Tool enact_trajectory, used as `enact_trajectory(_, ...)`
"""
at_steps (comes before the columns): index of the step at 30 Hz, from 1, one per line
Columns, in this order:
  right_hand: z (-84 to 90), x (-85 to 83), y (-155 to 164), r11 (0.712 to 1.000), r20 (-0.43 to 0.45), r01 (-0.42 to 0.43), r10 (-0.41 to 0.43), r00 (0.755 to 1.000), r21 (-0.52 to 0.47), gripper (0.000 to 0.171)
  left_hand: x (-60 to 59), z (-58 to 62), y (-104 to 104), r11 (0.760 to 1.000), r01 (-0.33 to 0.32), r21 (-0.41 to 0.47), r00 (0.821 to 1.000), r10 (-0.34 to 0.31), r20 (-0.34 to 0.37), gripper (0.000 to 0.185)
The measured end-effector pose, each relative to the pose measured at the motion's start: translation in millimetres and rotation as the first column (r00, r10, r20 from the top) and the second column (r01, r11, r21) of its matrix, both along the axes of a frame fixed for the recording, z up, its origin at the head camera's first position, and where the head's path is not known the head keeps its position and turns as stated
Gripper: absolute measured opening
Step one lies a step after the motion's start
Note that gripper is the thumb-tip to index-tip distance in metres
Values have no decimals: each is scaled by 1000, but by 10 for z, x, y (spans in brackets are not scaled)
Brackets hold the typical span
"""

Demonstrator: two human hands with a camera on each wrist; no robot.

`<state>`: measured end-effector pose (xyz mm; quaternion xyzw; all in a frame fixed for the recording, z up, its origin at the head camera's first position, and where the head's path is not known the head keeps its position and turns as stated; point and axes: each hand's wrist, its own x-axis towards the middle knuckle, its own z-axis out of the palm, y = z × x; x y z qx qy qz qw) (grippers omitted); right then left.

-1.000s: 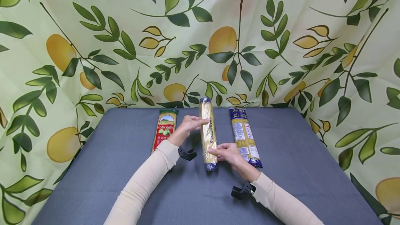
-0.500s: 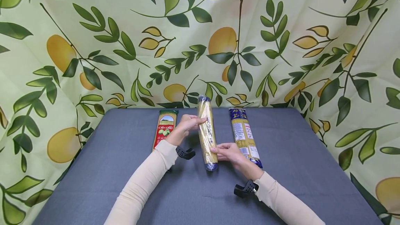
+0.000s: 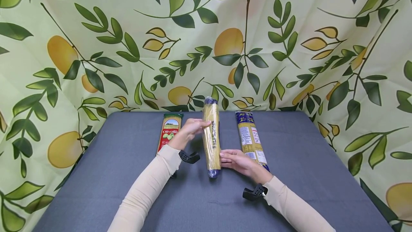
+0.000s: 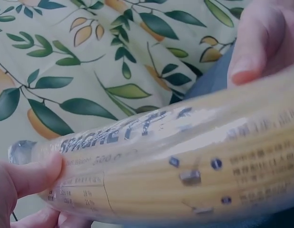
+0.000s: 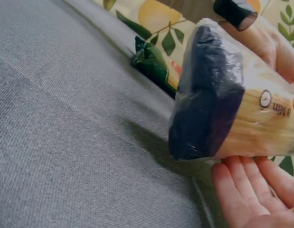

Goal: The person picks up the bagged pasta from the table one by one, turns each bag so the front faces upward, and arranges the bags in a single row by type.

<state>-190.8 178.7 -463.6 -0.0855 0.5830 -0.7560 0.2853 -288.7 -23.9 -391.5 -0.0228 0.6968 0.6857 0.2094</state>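
Head view: both hands hold a long cylindrical pack of yellow spaghetti in clear film with dark blue ends (image 3: 211, 137) raised off the grey cloth-covered table (image 3: 96, 174); the left hand (image 3: 190, 129) curls its fingers around the far half, while the right hand (image 3: 236, 159) lies with nearly straight fingers against the near end. A flat red-and-green pasta packet (image 3: 168, 131) lies left of it, and a blue-and-yellow noodle packet (image 3: 251, 139) right of it, partly under the right hand. The step in hand appears to be turning or inspecting the pack; the next move calls for steady support at both ends, since the strands are brittle

Left wrist view: the thumb (image 4: 30, 175) presses the printed film of the spaghetti pack (image 4: 175, 161), so the left hand is grasping it

Right wrist view: the dark blue end of the pack (image 5: 208, 95) hangs clear above the table (image 5: 66, 142); the right fingers (image 5: 246, 190) are spread flat beneath it, cradling, not clenched
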Motion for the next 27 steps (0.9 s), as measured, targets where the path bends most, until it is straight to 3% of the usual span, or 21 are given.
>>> enact_trajectory(10,-19,-18,-69,998,32,-32,34,999,-56,17,34,-28,-66,995,66,69,998,-66,-6,37)
enact_trajectory(21,32,-17,-128,999,-14,39,-39,999,27,8,14,1,-50,998,46,31,999,-46,3,39)
enact_trajectory(27,51,-3,-163,987,-33,123,-120,992,105,7,-21,25,-33,1000,27,5,999,-27,18,41)
